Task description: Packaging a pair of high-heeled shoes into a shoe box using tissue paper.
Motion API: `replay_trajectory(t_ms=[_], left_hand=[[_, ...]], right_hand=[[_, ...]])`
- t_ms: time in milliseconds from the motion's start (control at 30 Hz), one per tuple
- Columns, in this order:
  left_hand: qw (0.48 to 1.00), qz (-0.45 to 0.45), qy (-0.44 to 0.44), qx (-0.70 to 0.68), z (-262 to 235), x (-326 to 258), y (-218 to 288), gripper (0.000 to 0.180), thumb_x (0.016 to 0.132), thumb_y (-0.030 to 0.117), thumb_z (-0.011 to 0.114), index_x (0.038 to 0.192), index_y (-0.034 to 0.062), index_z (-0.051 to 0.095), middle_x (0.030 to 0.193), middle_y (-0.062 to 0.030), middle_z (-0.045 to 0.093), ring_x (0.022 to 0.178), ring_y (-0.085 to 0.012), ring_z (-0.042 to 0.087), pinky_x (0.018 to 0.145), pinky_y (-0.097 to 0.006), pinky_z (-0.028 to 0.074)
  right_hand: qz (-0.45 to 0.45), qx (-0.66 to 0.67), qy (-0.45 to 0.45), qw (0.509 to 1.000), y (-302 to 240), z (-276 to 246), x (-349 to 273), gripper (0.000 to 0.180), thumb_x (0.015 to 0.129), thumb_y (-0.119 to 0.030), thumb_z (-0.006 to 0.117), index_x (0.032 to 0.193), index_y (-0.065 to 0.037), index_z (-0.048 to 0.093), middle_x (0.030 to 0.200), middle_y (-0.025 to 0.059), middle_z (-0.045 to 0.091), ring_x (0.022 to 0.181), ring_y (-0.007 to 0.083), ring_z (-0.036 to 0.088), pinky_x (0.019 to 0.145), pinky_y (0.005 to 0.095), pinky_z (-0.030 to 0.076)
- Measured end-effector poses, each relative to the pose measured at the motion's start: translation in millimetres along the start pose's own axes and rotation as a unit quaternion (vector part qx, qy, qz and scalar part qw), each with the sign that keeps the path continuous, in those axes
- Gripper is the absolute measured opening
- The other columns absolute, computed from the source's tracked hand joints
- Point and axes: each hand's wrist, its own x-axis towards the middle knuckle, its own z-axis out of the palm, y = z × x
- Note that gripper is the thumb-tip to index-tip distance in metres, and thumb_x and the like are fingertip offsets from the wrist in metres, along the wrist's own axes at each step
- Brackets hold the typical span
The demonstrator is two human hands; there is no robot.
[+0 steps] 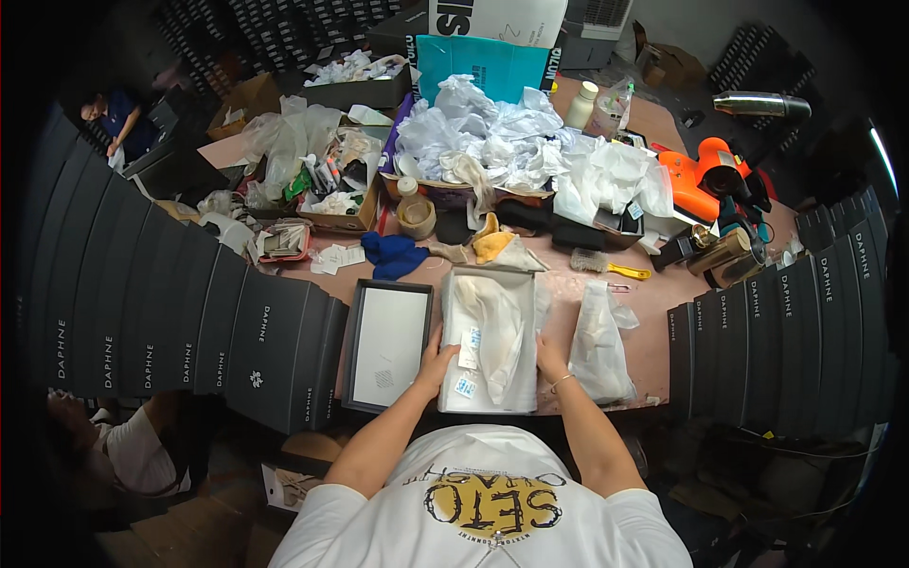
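Note:
An open shoebox (pixel 524 405) with a pale inside stands at the table's front edge, between my two hands. In it lies a long bundle in thin white tissue paper (pixel 492 331), with small printed tags (pixel 468 348) beside it; what the tissue wraps is hidden. My left hand (pixel 437 364) grips the box's left wall, and my right hand (pixel 551 360) holds its right wall. Just left of the box is a dark lid (pixel 390 346), its white inside facing up. Another tissue-wrapped bundle (pixel 601 346) rests to the right of my right hand.
Stacked dark shoeboxes (pixel 275 350) flank the table left and right (pixel 824 322). Behind are a blue cloth (pixel 393 256), a yellow-handled brush (pixel 606 264), a jar (pixel 416 216), a big heap of crumpled tissue (pixel 483 137) and an orange tool (pixel 705 180). A person (pixel 118 123) works far left.

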Motion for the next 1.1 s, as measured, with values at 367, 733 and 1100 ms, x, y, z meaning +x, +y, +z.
replay_trajectory(t_ms=[367,733,1100], left_hand=[[0.976,0.165,0.041,0.135,8.0,-42.2,56.5,0.056,0.091,0.017,0.060,0.138,-0.0030,0.037,0.136,-0.0191,0.045,0.124,-0.0256,0.047,0.104,-0.036,0.038],[0.935,-0.179,-0.115,-0.283,48.4,-40.7,58.4,0.052,0.092,0.042,0.057,0.130,0.0070,0.048,0.119,-0.0115,0.060,0.107,-0.0235,0.061,0.093,-0.040,0.049],[0.966,-0.068,0.011,-0.251,56.5,-26.5,88.4,0.038,0.085,0.006,0.060,0.121,0.0007,0.051,0.109,-0.0116,0.063,0.095,-0.0233,0.065,0.082,-0.036,0.055]], right_hand=[[-0.196,-0.279,0.009,0.940,-69.5,57.1,32.3,0.081,0.077,-0.015,0.070,0.143,-0.005,0.024,0.100,0.0268,0.062,0.093,0.0399,0.061,0.081,0.0498,0.048],[-0.349,0.017,0.117,0.930,-138.9,23.7,-68.6,0.018,0.091,-0.017,0.060,0.096,0.000,0.062,0.070,0.0069,0.059,0.071,0.0164,0.058,0.061,0.0272,0.046],[-0.199,0.153,-0.023,0.968,-107.6,-4.6,-143.8,0.028,0.090,-0.009,0.059,0.117,0.000,0.060,0.074,0.0024,0.060,0.062,0.0071,0.052,0.057,0.0220,0.045]])
